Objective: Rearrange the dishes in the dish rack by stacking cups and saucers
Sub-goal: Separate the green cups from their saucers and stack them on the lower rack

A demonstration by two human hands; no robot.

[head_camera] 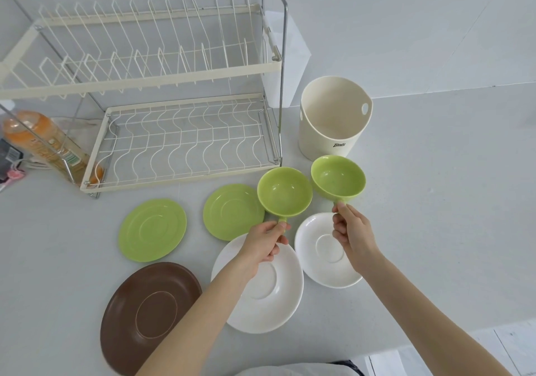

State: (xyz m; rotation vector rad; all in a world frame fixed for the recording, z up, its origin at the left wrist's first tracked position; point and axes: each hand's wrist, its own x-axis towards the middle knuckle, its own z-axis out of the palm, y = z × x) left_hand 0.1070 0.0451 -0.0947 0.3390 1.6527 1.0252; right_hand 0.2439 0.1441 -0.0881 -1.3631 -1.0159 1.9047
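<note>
Each hand holds a green cup by its handle above the white countertop (435, 201); the left hand (265, 241) pinches the handle of the left green cup (284, 191), fingers curled round it, and the right hand (352, 232) pinches the handle of the right green cup (338, 178) in the same way; both cups are tilted so their hollow insides face the camera, and they hang side by side, close but apart, the right one a little farther back.

Five saucers lie flat on the countertop below and around the hands; a green saucer (152, 230) sits toward the left, a second green saucer (232, 212) just beside it, partly behind the left cup; a large white saucer (269, 297) lies under the left wrist, and a smaller white saucer (322, 252) lies under the right hand, the two nearly touching; a brown saucer (150, 314) lies nearest the front edge, to the left of the left forearm.

The two-tier wire dish rack (179, 141) stands toward the back left of the countertop, both tiers bare of dishes; a cream tub (333, 120) with handle holes stands just right of it, behind the right cup; an orange bottle (37, 141) lies at the left edge, behind the rack's frame.
</note>
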